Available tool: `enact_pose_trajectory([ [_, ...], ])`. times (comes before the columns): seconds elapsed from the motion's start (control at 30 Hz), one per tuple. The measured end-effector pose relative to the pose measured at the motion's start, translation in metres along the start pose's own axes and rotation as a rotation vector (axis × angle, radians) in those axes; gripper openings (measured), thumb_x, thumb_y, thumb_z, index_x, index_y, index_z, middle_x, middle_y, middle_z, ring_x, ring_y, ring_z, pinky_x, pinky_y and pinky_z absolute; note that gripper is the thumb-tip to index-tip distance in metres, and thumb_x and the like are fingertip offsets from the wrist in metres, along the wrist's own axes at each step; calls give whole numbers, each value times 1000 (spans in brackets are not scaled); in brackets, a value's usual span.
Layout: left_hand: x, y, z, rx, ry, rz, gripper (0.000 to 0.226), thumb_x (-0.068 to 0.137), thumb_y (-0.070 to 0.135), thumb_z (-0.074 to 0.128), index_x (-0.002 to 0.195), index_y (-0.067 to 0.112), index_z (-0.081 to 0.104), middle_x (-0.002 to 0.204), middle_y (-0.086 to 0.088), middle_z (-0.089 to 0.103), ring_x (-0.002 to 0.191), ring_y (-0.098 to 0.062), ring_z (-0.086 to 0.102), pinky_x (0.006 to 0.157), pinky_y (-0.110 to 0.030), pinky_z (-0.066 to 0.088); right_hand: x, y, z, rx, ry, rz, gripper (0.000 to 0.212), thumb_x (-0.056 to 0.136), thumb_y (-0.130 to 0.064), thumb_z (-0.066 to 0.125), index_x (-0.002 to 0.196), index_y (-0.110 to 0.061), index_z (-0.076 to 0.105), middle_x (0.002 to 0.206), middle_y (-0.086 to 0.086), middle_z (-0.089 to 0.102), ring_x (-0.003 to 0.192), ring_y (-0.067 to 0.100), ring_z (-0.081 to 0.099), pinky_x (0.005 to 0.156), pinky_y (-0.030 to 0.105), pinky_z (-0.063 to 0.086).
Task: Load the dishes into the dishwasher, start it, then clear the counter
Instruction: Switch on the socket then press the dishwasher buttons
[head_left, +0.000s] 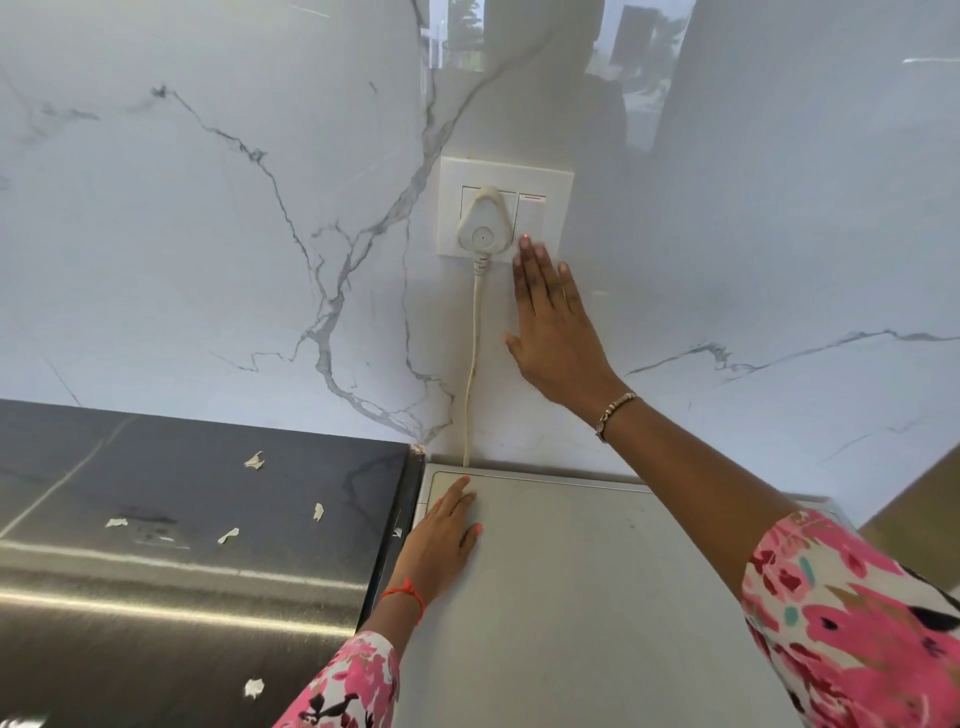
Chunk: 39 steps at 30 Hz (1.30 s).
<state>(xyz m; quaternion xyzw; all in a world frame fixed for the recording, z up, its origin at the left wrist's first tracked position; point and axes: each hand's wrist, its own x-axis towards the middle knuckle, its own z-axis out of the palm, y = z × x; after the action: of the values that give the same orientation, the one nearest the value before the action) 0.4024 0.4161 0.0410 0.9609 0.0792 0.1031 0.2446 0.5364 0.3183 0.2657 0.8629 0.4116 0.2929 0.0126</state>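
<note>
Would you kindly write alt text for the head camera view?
A right hand reaches up to the switch beside a white plug in a marble-wall socket. The left hand rests flat on a grey appliance top.

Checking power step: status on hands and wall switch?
Right hand open, fingertips at wall switch. Left hand flat on appliance top. Plug seated. Nothing blocking.

Grey dishwasher top (597, 597) abuts the marble wall.

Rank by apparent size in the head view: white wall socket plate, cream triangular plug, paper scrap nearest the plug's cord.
1. White wall socket plate
2. Cream triangular plug
3. Paper scrap, though nearer the camera
</note>
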Motion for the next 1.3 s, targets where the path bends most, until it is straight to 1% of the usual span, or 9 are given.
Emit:
enact_pose_trajectory([
  [0.1,-20,8,-6,-62,-27,-22,60,90,45,24,132,5,42,151,-4,21,127,-20,44,107,-25,32,-39,-1,-3,-3,-256,-91,67,100,-35,30,146,-1,-4,156,14,-10,145,24,-9,116,36,-7],
  [0.17,-44,17,-10,-102,-32,-37,40,95,24,41,130,3,42,150,-6,21,130,-21,41,108,-24,29,-71,-3,-14,11,-363,-125,59,101,-34,24,147,-2,4,157,13,-5,146,21,-4,117,35,-4],
  [0.33,-108,34,-15,-96,-61,-41,36,94,12,46,128,-1,44,146,-11,28,135,-20,34,108,-16,18,-158,-17,-36,146,-505,-83,50,101,-29,29,143,-2,26,157,9,11,145,17,8,118,33,7],
  [0.57,-222,50,-16,-31,-135,-10,29,87,8,53,114,-1,57,130,-15,49,128,-26,42,108,-23,26,-300,-53,-67,383,-716,170,39,97,-34,39,120,-6,53,128,12,53,117,31,50,98,42,41],
  [0.77,-375,86,-17,-110,-19,19,46,86,32,39,113,0,59,127,-13,53,121,-23,49,105,-17,26,-436,-113,-116,471,-502,203,31,96,-21,37,91,-5,63,92,10,65,87,29,60,75,36,46],
  [0.87,-446,101,-10,-47,60,22,58,93,45,29,128,3,50,139,-10,46,131,-20,40,113,-25,24,-497,-149,-136,516,-395,228,26,93,-15,41,86,-3,63,83,10,64,78,28,60,66,35,47],
  [1.0,-499,107,-4,27,57,21,66,96,50,8,141,6,25,148,1,21,140,-12,18,115,-12,3,-571,-197,-155,528,-216,208,24,84,-14,44,65,-10,59,63,4,56,59,23,58,45,28,43],
  [1.17,-523,101,8,180,76,45,56,97,31,23,145,6,10,155,-6,6,144,-13,-3,116,-17,0,-630,-246,-148,506,-125,118,28,85,-15,40,72,-8,64,70,6,59,63,22,58,51,29,49],
  [1.3,-541,90,37,293,175,95,65,94,21,26,145,13,-14,154,0,-21,144,-17,-11,116,-25,-6,-658,-281,-121,450,-214,118,35,87,-18,38,101,-5,68,79,5,65,66,19,62,53,26,49],
])
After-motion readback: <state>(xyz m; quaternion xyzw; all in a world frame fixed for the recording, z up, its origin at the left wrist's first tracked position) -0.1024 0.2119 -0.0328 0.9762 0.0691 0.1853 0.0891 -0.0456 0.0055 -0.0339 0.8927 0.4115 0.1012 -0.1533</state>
